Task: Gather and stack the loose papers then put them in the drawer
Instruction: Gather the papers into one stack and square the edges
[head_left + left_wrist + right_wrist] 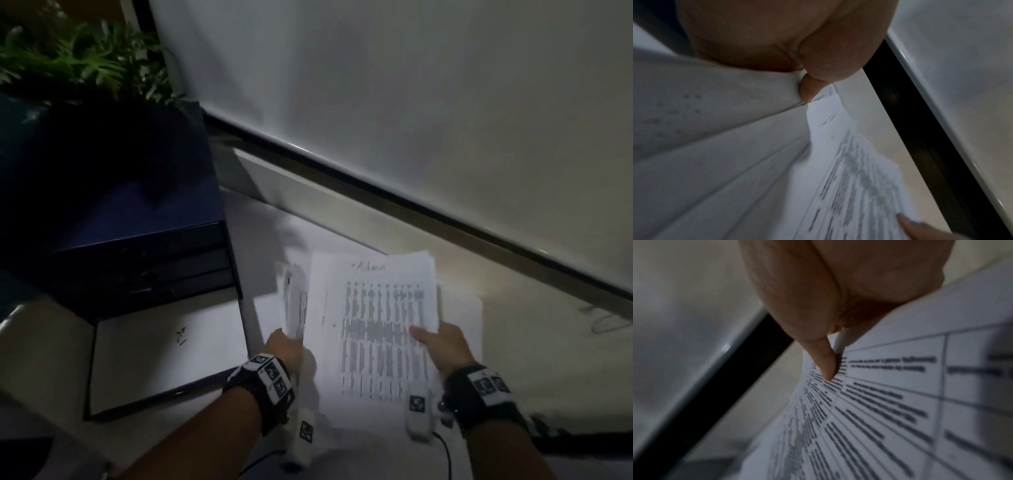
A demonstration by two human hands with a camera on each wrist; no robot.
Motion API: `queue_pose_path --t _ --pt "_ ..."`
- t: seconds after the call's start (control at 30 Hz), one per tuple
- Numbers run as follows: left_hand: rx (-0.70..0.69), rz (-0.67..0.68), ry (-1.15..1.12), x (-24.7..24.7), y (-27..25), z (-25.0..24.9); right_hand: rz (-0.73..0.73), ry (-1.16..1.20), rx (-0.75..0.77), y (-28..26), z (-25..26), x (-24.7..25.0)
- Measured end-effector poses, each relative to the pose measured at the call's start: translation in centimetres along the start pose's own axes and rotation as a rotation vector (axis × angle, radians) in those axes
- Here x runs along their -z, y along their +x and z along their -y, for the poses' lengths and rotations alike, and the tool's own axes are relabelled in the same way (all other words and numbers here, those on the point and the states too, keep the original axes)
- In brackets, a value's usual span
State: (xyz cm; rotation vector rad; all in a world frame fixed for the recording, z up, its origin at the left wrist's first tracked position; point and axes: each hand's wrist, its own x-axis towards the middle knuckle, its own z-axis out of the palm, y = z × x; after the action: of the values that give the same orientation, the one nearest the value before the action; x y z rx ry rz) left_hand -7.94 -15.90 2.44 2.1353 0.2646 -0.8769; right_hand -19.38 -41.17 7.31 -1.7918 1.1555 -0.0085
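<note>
1. The stack of white printed paper sheets (373, 322), with a table of dark text on its top page, is held up off the pale desk surface (534, 346), just right of the dark blue drawer cabinet (113, 219).
2. The left hand (286, 347) grips the left edge of the stack. In the left wrist view its thumb is curled and pinches the sheets against the fingers underneath, and the pages fan apart slightly at that edge.
3. The right hand (442, 346) holds the right side of the stack, with its thumb lying flat on the printed top page and its fingers hidden beneath the sheets. The right wrist view shows the thumb tip pressing on the text rows.
4. The open bottom drawer (102, 383) is pulled out from the foot of the cabinet, left of the stack. A white sheet with a small dark mark (164, 346) lies flat inside it.
5. More loose white sheets (462, 329) lie on the desk under and to the right of the held stack.
6. A green leafy plant (75, 58) stands behind the cabinet.
7. A large white board with a dark lower edge (411, 102) leans behind the desk, beyond the stack.
8. Both wrists carry black bands with square black-and-white markers.
</note>
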Motion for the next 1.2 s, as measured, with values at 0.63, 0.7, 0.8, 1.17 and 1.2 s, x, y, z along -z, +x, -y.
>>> queue_pose_path --t 0.63,0.7,0.8,1.17,1.2 --pt "-0.089 -0.079 -0.081 -0.1 1.7 -0.3 0.117 -0.593 0.111 1.5 -2.9 -10.5" --pt "-0.186 -0.101 -0.116 0.3 1.5 -0.2 0.089 -0.463 0.084 1.7 -3.0 -10.0" --pt "-0.407 -0.128 -0.256 1.8 -0.3 -1.1 0.087 -0.138 0.072 2.0 -2.8 -8.3" --pt "-0.922 -0.23 -0.476 6.9 -4.2 -8.5 -0.091 0.472 0.548 -5.5 9.0 -3.8" --pt "-0.889 -0.198 -0.523 6.9 -4.1 -8.1 -0.085 0.492 0.547 -6.1 8.9 -4.0"
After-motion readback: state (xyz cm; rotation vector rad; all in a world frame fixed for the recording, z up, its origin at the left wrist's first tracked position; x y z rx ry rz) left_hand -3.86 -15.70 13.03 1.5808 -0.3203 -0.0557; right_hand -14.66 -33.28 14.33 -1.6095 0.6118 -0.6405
